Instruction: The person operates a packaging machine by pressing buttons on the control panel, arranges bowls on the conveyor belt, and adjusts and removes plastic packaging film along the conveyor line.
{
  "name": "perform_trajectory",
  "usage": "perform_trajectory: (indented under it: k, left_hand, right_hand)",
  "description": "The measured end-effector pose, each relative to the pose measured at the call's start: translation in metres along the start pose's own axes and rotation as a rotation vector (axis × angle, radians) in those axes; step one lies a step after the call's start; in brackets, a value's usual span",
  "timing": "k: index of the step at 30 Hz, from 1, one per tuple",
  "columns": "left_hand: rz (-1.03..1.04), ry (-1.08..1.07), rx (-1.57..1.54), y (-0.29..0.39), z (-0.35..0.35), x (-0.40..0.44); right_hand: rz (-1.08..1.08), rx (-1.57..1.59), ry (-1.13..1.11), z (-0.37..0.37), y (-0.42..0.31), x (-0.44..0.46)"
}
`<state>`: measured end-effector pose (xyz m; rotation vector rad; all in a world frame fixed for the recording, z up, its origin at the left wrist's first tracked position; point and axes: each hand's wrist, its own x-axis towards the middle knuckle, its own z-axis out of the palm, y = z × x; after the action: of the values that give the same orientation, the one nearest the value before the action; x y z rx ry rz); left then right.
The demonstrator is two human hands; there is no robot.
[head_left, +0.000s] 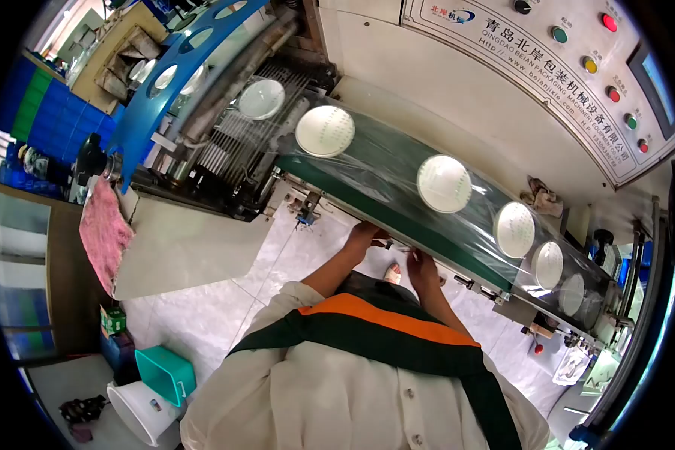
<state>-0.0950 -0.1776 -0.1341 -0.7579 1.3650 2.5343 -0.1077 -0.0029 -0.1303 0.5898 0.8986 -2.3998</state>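
Observation:
My left hand (pixel 365 235) is at the near edge of the green conveyor belt (pixel 352 196), its fingers bent in by a small dark part. My right hand (pixel 421 266) is a little to the right at the same edge, fingers curled. What either hand holds, if anything, is too small to make out. Above them on the belt, under clear film (pixel 386 146), lie several round white discs, among them one at the upper left (pixel 325 131) and one in the middle (pixel 444 184). Another white disc (pixel 262 99) is on the metal rollers.
A machine panel (pixel 547 82) with coloured buttons rises beyond the belt. At the left are a blue perforated guard (pixel 154 94), a pink cloth (pixel 105 236) and a pale flat panel (pixel 191 244). A teal bin (pixel 165 375) and a white bucket (pixel 139 412) stand on the floor.

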Motion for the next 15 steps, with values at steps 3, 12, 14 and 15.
perform_trajectory:
  k: [3,12,14,15]
  left_hand:
    - [0.144,0.186,-0.124,0.016,-0.020,0.008]
    - [0.118,0.149,-0.187,0.001,-0.011,0.001]
    - [0.078,0.069,-0.139,-0.004,-0.005,-0.004]
    - [0.077,0.068,-0.140,-0.004,-0.003,-0.006]
  right_hand:
    - [-0.007,0.097,-0.039,-0.033,-0.010,0.003]
    - [0.102,0.044,0.088,0.000,0.000,-0.001]
    - [0.005,-0.022,0.060,-0.018,-0.005,-0.003]
    - [-0.015,-0.097,0.061,-0.026,-0.008,-0.005]
